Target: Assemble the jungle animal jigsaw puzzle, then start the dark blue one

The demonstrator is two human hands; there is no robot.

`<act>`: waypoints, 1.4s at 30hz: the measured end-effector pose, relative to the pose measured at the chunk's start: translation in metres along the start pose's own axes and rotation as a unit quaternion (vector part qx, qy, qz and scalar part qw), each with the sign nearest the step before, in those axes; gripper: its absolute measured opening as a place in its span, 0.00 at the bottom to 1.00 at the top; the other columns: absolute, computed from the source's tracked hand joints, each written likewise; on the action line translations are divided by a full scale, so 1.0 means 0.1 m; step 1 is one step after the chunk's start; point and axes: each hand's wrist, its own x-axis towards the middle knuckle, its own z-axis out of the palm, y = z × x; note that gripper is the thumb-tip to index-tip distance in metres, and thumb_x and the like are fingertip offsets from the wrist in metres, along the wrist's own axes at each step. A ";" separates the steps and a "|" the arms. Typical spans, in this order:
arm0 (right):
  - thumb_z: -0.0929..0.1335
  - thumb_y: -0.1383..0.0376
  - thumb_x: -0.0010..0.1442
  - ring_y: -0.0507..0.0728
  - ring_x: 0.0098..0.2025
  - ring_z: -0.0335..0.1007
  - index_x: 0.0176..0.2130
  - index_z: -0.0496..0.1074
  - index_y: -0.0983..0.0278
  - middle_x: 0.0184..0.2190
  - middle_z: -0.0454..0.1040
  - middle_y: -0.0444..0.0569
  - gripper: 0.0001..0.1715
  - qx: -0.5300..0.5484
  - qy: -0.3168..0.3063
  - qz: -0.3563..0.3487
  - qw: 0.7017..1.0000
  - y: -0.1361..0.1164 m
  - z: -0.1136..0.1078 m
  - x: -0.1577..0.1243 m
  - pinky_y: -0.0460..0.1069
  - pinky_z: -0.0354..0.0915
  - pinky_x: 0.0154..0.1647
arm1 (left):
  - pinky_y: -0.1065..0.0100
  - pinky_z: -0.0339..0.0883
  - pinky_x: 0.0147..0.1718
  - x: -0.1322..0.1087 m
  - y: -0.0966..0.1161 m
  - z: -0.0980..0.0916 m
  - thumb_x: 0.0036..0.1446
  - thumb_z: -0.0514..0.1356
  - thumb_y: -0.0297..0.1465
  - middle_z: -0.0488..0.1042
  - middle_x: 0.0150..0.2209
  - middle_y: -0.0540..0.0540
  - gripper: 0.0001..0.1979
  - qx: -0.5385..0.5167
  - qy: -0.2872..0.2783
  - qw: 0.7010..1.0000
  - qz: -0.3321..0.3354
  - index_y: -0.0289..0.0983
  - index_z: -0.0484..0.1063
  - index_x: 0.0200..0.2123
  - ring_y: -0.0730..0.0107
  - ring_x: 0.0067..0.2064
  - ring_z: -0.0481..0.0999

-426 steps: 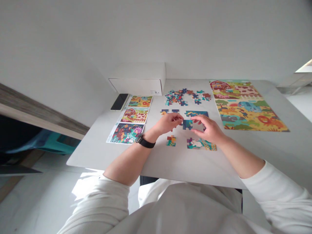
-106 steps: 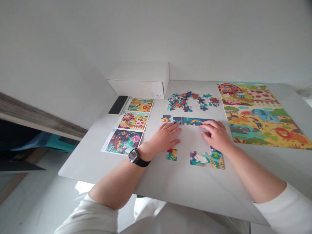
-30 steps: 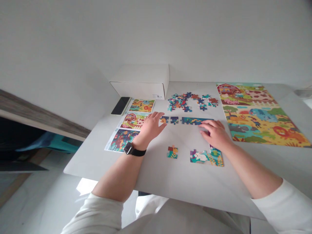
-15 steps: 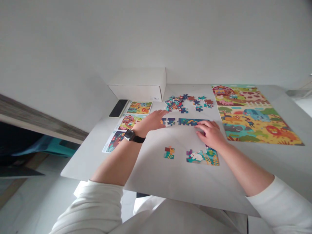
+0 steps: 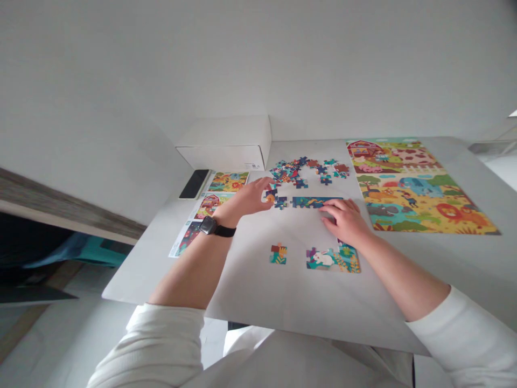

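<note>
My left hand (image 5: 257,195), with a dark watch (image 5: 208,225) on its wrist, is over the table left of the puzzle strip. Its thumb and fingers are apart, curved around a dark jigsaw piece (image 5: 272,194) with an orange patch; whether they touch it I cannot tell. Just right of that lies another dark blue piece (image 5: 281,202). My right hand (image 5: 345,215) rests with fingers stretched out at the right end of a joined dark blue strip (image 5: 306,202). Nearer me are a joined section with a white rabbit (image 5: 325,260) and a single piece (image 5: 278,253).
A heap of loose jigsaw pieces (image 5: 287,171) lies beyond the strip. At the right are finished farm and savanna puzzles (image 5: 420,188). A white box (image 5: 224,156) stands at the back left, near a phone (image 5: 194,184) and a picture sheet (image 5: 187,237).
My left thumb and fingers have parted a little, so the piece between them shows more. My right hand stays at the strip. The whole view has shifted slightly.
</note>
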 end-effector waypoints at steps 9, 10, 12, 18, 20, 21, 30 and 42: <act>0.68 0.60 0.70 0.69 0.62 0.75 0.55 0.83 0.54 0.59 0.80 0.54 0.18 0.000 -0.007 -0.002 1.000 0.01 0.00 0.00 0.74 0.57 0.74 | 0.54 0.73 0.64 0.15 0.25 0.32 0.61 0.65 0.34 0.78 0.64 0.36 0.34 -0.008 -0.041 0.999 0.031 0.40 0.68 0.70 0.49 0.62 0.80; 0.68 0.60 0.70 0.69 0.62 0.75 0.55 0.83 0.54 0.59 0.80 0.54 0.18 0.000 -0.007 -0.003 1.000 0.00 0.00 0.00 0.74 0.57 0.74 | 0.54 0.73 0.65 0.15 0.24 0.34 0.62 0.65 0.34 0.78 0.63 0.36 0.34 -0.007 -0.043 0.998 0.034 0.39 0.68 0.70 0.49 0.63 0.79; 0.68 0.60 0.70 0.69 0.62 0.75 0.55 0.83 0.55 0.59 0.80 0.55 0.18 -0.001 -0.007 -0.003 1.000 0.00 0.00 0.00 0.73 0.58 0.73 | 0.54 0.72 0.66 0.13 0.23 0.35 0.63 0.65 0.35 0.78 0.63 0.35 0.33 -0.001 -0.046 0.998 0.035 0.38 0.69 0.70 0.49 0.64 0.79; 0.68 0.60 0.70 0.69 0.61 0.75 0.55 0.83 0.53 0.59 0.81 0.54 0.18 0.005 -0.005 -0.004 1.000 0.02 0.01 0.00 0.73 0.58 0.73 | 0.54 0.72 0.65 0.00 0.16 0.24 0.63 0.65 0.33 0.79 0.64 0.35 0.33 0.027 -0.060 0.998 0.021 0.37 0.68 0.71 0.48 0.64 0.79; 0.68 0.60 0.70 0.69 0.61 0.75 0.55 0.83 0.53 0.59 0.81 0.54 0.18 0.007 -0.002 -0.004 1.000 0.02 0.02 -0.01 0.73 0.58 0.73 | 0.54 0.71 0.66 -0.08 0.07 0.17 0.62 0.64 0.33 0.78 0.64 0.36 0.33 0.032 -0.060 0.998 0.019 0.38 0.69 0.70 0.49 0.64 0.79; 0.68 0.60 0.70 0.69 0.61 0.75 0.55 0.83 0.53 0.59 0.81 0.54 0.18 0.007 0.000 -0.005 1.000 0.03 0.02 -0.01 0.73 0.58 0.73 | 0.55 0.71 0.65 -0.12 0.01 0.13 0.62 0.64 0.32 0.79 0.63 0.37 0.33 0.032 -0.060 0.998 0.015 0.39 0.69 0.70 0.50 0.64 0.79; 0.69 0.61 0.70 0.68 0.61 0.76 0.56 0.83 0.53 0.60 0.80 0.53 0.18 -0.007 -0.004 -0.009 1.000 0.05 0.03 -0.01 0.72 0.58 0.73 | 0.55 0.71 0.65 -0.27 -0.21 0.00 0.60 0.64 0.34 0.80 0.61 0.40 0.29 -0.006 -0.021 1.000 -0.009 0.41 0.72 0.65 0.54 0.62 0.80; 0.69 0.61 0.70 0.69 0.61 0.75 0.55 0.83 0.54 0.59 0.81 0.54 0.17 -0.004 -0.007 -0.001 1.000 -0.01 0.00 0.00 0.73 0.59 0.73 | 0.56 0.73 0.64 0.08 0.23 0.33 0.65 0.63 0.33 0.81 0.56 0.40 0.14 -0.042 0.019 0.995 0.085 0.40 0.78 0.53 0.54 0.61 0.80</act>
